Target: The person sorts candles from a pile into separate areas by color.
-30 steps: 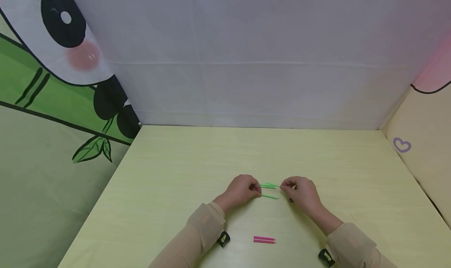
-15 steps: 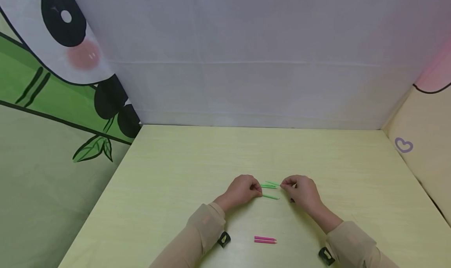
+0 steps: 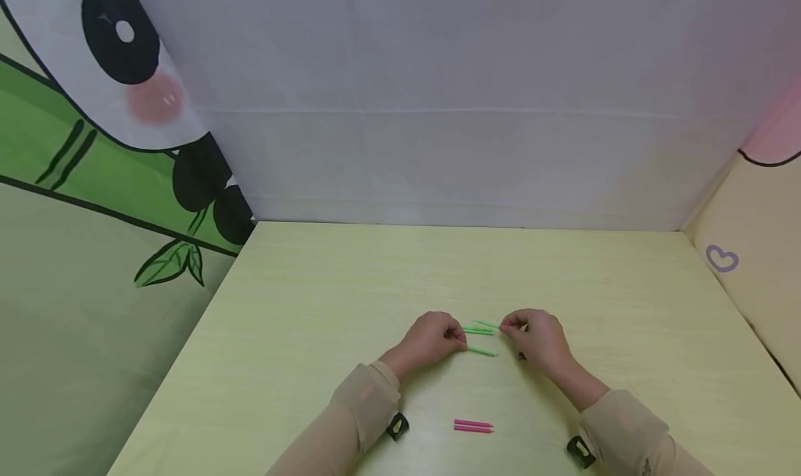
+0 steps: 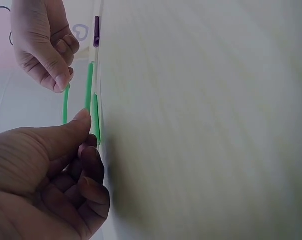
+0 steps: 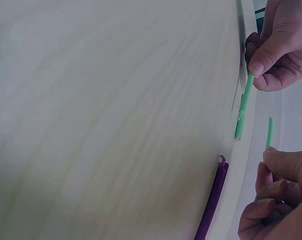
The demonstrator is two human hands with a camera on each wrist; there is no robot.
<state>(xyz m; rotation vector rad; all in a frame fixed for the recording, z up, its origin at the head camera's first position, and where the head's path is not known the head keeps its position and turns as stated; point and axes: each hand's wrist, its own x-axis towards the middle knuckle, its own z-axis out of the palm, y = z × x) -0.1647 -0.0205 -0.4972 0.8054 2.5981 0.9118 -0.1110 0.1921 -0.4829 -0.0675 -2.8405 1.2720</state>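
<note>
My left hand [image 3: 433, 338] pinches one end of a green pencil [image 3: 482, 351] between thumb and fingertips, its other end pointing right. Opposite it, my right hand [image 3: 538, 337] pinches a second green pencil [image 3: 485, 324], which points left toward the left hand. Between the two held pencils in the head view, more green pencils [image 3: 478, 331] lie side by side on the table, partly behind the left fingers. In the right wrist view, dark purple pencils [image 5: 213, 200] lie on the table by the right hand, which mostly hides them from the head camera.
Two pink pencils [image 3: 473, 426] lie together on the pale wooden table [image 3: 350, 274], nearer the person. A white fabric wall [image 3: 438, 156] rises behind the table's far edge. Printed panels stand at the left and right sides.
My right hand has moved slightly away from the person with its green pencil, widening the gap to the green ones lying on the table. The left hand stays almost in place.
</note>
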